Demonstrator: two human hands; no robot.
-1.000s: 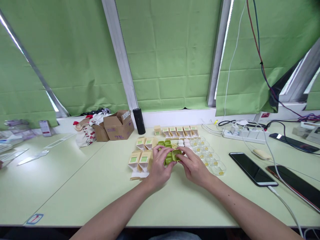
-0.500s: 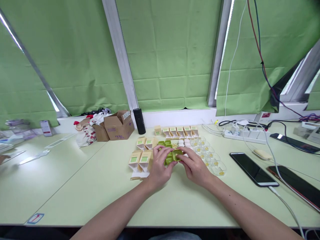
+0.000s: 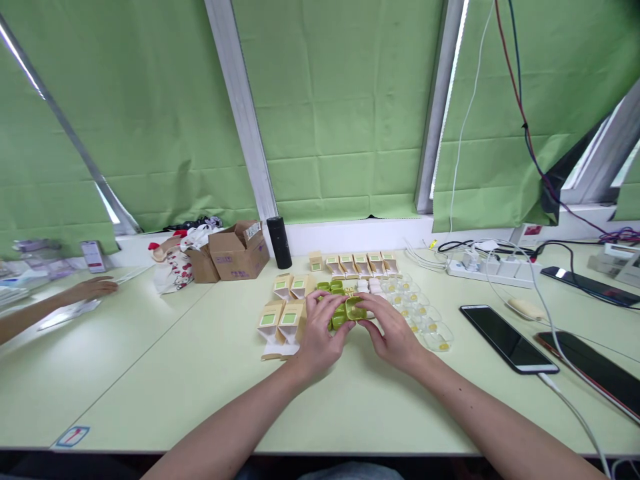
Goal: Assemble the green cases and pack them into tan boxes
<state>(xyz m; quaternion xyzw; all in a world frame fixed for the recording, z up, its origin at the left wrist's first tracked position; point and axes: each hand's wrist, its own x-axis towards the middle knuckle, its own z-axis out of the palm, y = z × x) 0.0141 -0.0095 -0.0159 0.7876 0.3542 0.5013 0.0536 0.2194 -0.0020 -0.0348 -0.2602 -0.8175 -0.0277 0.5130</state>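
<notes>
The left hand and the right hand pinch a small green plastic tray between their fingertips over the pale green worktop. Small brown cardboard boxes with green labels stand just beside the left hand at nine o'clock. Clear plastic shells and, farther out, a black smartphone lie at three o'clock of the right hand, while a co-worker's hand rests far off at nine o'clock.

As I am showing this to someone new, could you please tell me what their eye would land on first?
At centre, the left hand and right hand pinch a small green tray between them, flanked by kraft cartons on its left and clear cups on its right. Green blinds fill the background, and another person's hand rests on the table at far left.
</notes>
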